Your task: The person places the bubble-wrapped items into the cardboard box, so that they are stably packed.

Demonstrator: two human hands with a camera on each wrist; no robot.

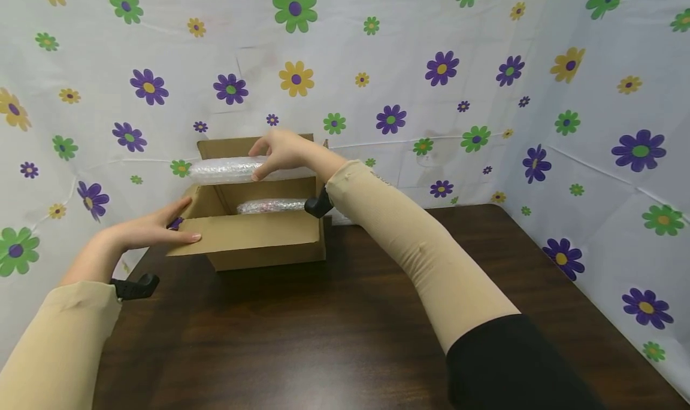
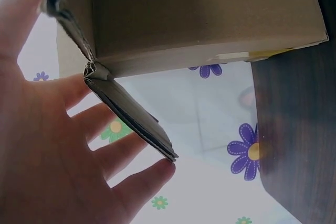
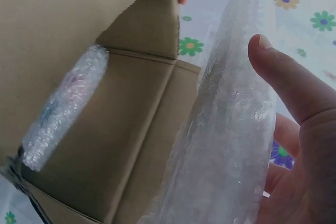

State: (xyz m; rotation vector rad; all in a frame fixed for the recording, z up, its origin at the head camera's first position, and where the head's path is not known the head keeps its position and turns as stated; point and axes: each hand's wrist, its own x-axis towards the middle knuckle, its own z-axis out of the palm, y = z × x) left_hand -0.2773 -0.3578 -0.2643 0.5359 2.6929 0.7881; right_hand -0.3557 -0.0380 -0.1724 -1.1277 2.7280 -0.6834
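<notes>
In the head view, a long clear bubble-wrap roll lies level above the cardboard box. My right hand grips it from above near its right part; the right wrist view shows the thumb along one side of the roll and fingers behind. Whether anything is inside is unclear. My left hand is spread at the box's left end. In the left wrist view, its fairly straight fingers touch a side flap. A smaller bubble-wrapped bundle, with reddish and dark patches showing through, lies inside the box.
The open box stands on a dark wooden table, close to the back wall covered in a flower-print sheet. Its front flap leans outward, and its back flap stands up. Black wrist mounts stick out beneath both wrists.
</notes>
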